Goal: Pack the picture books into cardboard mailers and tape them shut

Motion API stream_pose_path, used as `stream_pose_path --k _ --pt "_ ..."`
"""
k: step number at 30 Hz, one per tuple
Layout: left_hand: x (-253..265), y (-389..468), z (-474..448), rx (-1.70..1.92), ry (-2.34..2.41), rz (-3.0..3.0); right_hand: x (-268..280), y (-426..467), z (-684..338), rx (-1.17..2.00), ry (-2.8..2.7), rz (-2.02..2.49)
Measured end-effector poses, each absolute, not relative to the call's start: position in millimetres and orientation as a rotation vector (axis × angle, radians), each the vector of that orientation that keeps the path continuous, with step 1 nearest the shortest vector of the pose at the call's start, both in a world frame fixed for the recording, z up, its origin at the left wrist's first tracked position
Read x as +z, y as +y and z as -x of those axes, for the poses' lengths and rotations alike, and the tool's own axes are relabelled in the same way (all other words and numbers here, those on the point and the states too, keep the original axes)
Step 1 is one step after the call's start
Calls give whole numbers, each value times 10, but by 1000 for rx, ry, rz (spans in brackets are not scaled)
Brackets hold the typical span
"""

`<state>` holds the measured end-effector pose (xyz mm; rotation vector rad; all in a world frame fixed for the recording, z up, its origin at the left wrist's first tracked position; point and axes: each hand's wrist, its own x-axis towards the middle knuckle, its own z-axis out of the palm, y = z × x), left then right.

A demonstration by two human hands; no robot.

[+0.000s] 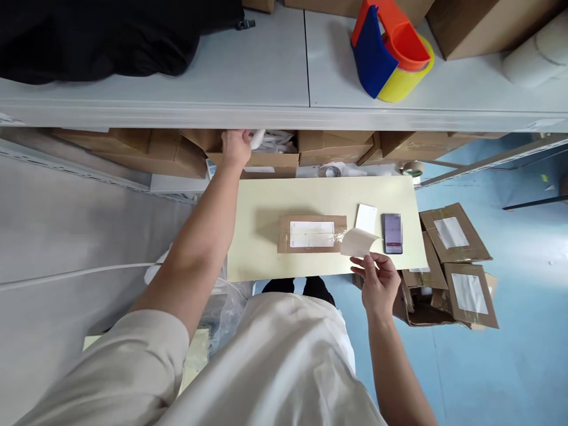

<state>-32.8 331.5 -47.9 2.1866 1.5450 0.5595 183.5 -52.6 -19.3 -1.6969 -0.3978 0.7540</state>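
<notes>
My left hand (237,147) reaches under the shelf at an open cardboard box (273,160), its fingers closed on a crumpled piece of white paper (258,139). Several more white scraps (278,142) lie inside that box. Over the table's front part, my right hand (379,279) pinches a curled sheet of paper (357,241) by its lower edge. To the left of this sheet lies a taped brown parcel (284,235) with a white label (312,228) on top. A white card (366,216) is behind the curled sheet, and a phone (392,234) lies to its right.
The pale yellow table (257,263) stands before me. Above its back edge runs a grey shelf (275,77) with a tape dispenser (394,53) and black fabric (97,35). Tape rolls (412,169) sit behind the table. Flattened cartons (457,236) pile up on the right floor.
</notes>
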Motion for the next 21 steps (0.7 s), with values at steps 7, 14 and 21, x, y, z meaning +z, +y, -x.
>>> stream_pose_path --k 7,14,21 --pt "-142 1625 -8 840 1140 -2067 -178 -270 -1764 999 -513 1535" --pt "-41 316 -349 850 1050 -2031 -67 -166 -1747 1125 -806 1369" --pt "-37 342 -329 992 1286 -1250 -132 -318 -2280 665 -984 1617"
